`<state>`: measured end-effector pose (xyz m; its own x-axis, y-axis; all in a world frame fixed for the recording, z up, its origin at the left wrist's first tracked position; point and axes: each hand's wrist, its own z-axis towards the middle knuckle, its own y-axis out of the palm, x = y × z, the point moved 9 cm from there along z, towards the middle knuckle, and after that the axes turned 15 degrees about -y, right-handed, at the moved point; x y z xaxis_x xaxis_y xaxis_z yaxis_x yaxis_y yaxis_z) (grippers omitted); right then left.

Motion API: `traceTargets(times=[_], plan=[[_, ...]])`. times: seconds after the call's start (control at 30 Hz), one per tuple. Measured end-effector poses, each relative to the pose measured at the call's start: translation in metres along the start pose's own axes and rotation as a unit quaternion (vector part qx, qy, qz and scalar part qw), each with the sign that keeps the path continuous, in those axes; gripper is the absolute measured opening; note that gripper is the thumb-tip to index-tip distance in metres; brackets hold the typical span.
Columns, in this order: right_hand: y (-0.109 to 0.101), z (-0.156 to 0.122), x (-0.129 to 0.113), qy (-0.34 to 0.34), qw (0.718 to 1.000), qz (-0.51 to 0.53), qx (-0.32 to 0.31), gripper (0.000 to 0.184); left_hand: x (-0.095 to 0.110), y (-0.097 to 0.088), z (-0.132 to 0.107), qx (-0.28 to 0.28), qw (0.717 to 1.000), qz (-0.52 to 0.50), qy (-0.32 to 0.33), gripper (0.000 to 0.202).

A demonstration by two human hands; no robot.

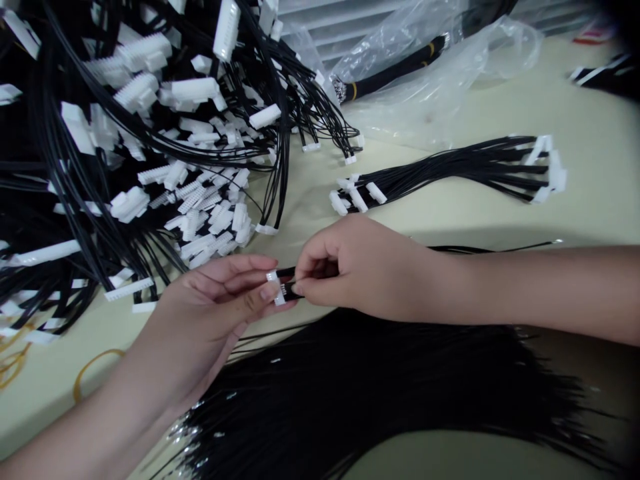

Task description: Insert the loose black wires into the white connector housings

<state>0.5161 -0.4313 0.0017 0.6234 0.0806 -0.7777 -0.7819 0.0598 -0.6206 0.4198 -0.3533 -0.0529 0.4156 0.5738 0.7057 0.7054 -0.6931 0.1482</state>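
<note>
Pale cream tabletop (590, 127) fills the scene, with white slatted louvres (330, 27) along its far edge. A great tangle of black wires (60, 140) takes up the left side, its many white plastic connectors (195, 89) lying comb-like and jumbled. Across the near edge fans a dense bundle of thin black wires (350, 393), their bare metal ends glinting at the lower left, directly below both forearms. Far off, a crinkled clear plastic bag (450, 87) wraps a thick black bundle (385, 77) with a yellow band, while a smaller loose bunch of connector-ended wires (450, 170) lies nearer, just beyond the right hand. A thin yellow rubber band (90, 367) curls on the table by the left wrist.

The two hands meet at the middle — the left hand (215, 313) comes from the lower left, palm turned up, its thumb and fingers closed on a small white connector (274, 288). The right hand (340, 267) pinches the short black wires (286, 280) just behind that connector, between thumb and forefinger — the fingers hide most of the wire there.
</note>
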Motion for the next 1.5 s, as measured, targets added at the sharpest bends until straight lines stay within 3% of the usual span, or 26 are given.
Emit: traceTargets(times=[0.27, 0.5, 0.9, 1.03, 1.2, 1.5], plan=[[-0.002, -0.001, -0.002, -0.049, 0.998, 0.024, 0.036, 0.018, -0.003, -0.001, 0.003, -0.012, 1.000, 0.003, -0.014, 0.033], [-0.004, 0.000, 0.001, 0.007, 0.999, 0.041, 0.009, 0.021, -0.007, -0.009, 0.008, -0.026, 0.999, -0.006, -0.043, 0.037], [0.001, -0.004, -0.002, -0.011, 0.998, 0.045, 0.042, 0.020, -0.005, -0.004, 0.008, -0.074, 0.997, -0.023, -0.019, 0.027], [0.002, -0.004, -0.005, -0.012, 0.998, 0.049, 0.049, 0.019, -0.005, -0.005, 0.007, -0.061, 0.998, -0.026, -0.019, 0.030], [0.000, -0.004, -0.010, -0.039, 0.998, 0.023, 0.054, 0.017, -0.007, -0.004, 0.007, -0.051, 0.998, -0.029, -0.028, 0.033], [-0.006, -0.002, -0.015, -0.056, 0.995, -0.073, 0.044, 0.015, 0.006, 0.006, -0.001, -0.095, 0.994, 0.051, 0.007, 0.024]])
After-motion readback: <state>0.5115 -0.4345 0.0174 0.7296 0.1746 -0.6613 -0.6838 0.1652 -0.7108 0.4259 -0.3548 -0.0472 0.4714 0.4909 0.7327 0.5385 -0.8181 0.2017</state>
